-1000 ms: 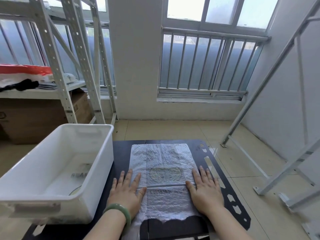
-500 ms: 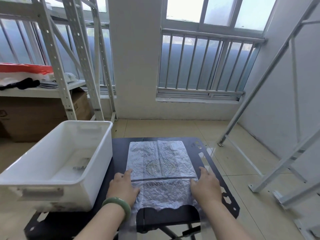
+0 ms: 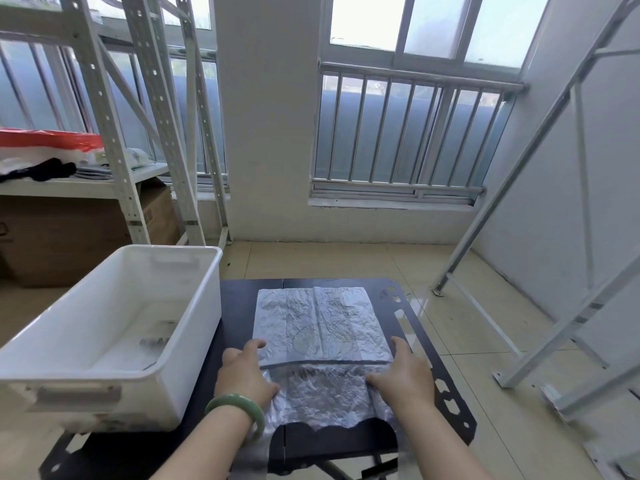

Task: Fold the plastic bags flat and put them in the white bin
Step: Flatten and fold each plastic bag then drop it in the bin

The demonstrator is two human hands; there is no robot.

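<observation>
With the plastic bag (image 3: 318, 323) flat on the tabletop (image 3: 239, 306) right of the white bin (image 3: 194, 341), left hand (image 3: 246, 373) and right hand (image 3: 404, 374) each pinch a side edge in a closed grip; lifting both evenly should keep the fold square.

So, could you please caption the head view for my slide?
Left hand and right hand grip a crinkled plastic bag on the black table beside the white bin.

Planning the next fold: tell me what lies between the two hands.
In the head view, the crinkled plastic bag spans the whole stretch between the left hand and the right hand, lying on the black table.
</observation>
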